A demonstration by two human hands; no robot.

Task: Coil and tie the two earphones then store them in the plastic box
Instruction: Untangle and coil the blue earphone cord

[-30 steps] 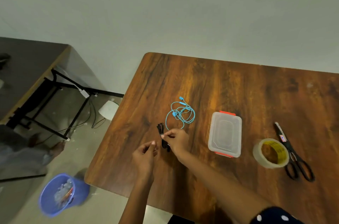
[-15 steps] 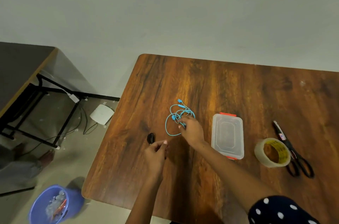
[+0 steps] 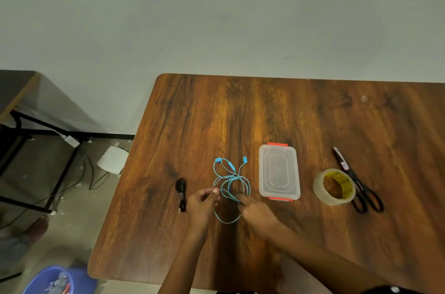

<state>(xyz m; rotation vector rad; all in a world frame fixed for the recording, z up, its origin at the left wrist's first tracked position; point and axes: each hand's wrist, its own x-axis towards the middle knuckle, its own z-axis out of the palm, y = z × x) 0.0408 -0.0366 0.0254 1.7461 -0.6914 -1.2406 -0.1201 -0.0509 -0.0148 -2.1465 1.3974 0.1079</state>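
A loose tangle of blue earphones [image 3: 231, 179] lies on the wooden table [image 3: 289, 120], left of the plastic box [image 3: 279, 171], a clear lidded tub with red clips. My right hand [image 3: 257, 212] pinches the blue cord at its near side. My left hand [image 3: 203, 204] has its fingertips at the cord's left loop, pinching it. The black earphones [image 3: 181, 191] lie coiled in a tight bundle on the table, left of my left hand and apart from it.
A roll of clear tape [image 3: 334, 186] and black scissors [image 3: 358, 185] lie right of the box. The table's left edge drops to the floor, where a blue bin [image 3: 50, 280] and a black metal frame [image 3: 48, 149] stand.
The black earphones were set down on the table and released. My right hand reached to the blue earphones and drew them nearer; my left hand joined at the blue cord.
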